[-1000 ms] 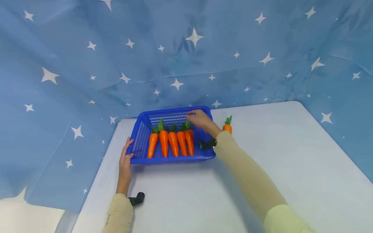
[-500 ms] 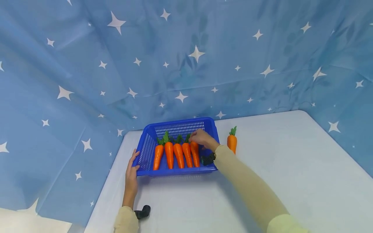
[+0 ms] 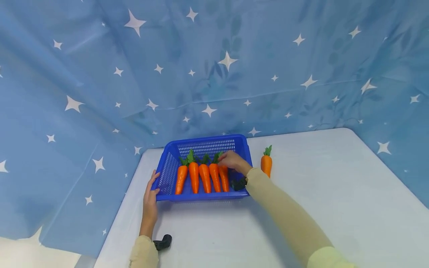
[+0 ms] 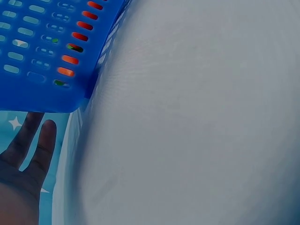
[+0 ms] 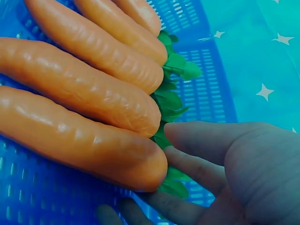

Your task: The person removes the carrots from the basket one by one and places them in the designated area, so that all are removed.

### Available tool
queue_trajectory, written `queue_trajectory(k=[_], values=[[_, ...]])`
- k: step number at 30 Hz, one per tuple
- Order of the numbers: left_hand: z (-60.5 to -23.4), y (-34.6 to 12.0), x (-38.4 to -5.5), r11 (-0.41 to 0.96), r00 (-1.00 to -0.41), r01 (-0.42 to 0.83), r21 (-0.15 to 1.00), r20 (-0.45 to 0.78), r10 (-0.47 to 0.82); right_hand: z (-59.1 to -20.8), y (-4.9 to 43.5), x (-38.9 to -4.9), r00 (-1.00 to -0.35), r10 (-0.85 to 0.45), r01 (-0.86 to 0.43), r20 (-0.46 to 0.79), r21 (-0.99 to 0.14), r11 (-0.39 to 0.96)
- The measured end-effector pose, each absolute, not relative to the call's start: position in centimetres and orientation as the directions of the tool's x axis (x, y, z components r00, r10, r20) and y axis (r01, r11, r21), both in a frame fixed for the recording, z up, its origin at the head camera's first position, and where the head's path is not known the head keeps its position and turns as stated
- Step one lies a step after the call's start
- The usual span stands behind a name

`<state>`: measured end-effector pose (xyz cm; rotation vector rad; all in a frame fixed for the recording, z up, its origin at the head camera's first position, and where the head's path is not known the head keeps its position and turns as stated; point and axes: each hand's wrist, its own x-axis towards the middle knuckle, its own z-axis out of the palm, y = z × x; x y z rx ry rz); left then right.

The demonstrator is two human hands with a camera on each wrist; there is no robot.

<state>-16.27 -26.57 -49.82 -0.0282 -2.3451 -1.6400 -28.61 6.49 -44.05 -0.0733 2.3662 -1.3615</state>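
While the left hand (image 3: pixel 150 201) touches the basket (image 3: pixel 201 198), the right hand (image 3: pixel 232 160) is at one of five carrots (image 3: pixel 205 179)

Where the view is nearest, two pale sleeves (image 3: pixel 144 254) come in, one at the left and one at the right. Each wrist bears one black mount, two in all: the left mount (image 3: pixel 164 242) shows over the white surface (image 3: pixel 318 175), the right mount (image 3: pixel 239 184) over the right part of the basket.

Next comes the left hand, at the left rim. Its grip is apart, the fingers straight; the left wrist view shows two of them, spread, at the basket's edge.

One blue basket with slotted walls stands on the surface. Inside it the five orange carrots lie side by side, tips toward the near wall, green leaves (image 5: pixel 168 99) toward the far one.

Over the leaf end of the rightmost carrot (image 5: pixel 84 145) is the right hand. Whether its grip is clamped on that carrot I cannot tell: thumb and forefinger tips lie close together at the leaves, and two more fingertips show beside the carrot.

To the right of the basket, apart from it, a sixth carrot (image 3: pixel 266 163) lies on the surface, leaves pointing away, its tip hidden by the right sleeve.

Farthest off is one blue curtain (image 3: pixel 268 89) with many white stars.
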Motion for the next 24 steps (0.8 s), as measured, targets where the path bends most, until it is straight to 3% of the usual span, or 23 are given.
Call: queue_trajectory(k=[9,24], values=[[-49.54,-26.27,-15.95,0.323,-0.962,0.169,0.931,0.228,-0.153,-44.43,6.03,-28.64,-0.932,-0.245,0.065,-0.268,-0.787,0.614],[-49.84,-26.39,-16.14,0.295,-0.959,0.179,0.938,0.234,-0.162,-44.30,5.90,-28.46,-0.966,-0.205,-0.017,-0.155,-0.758,0.652]])
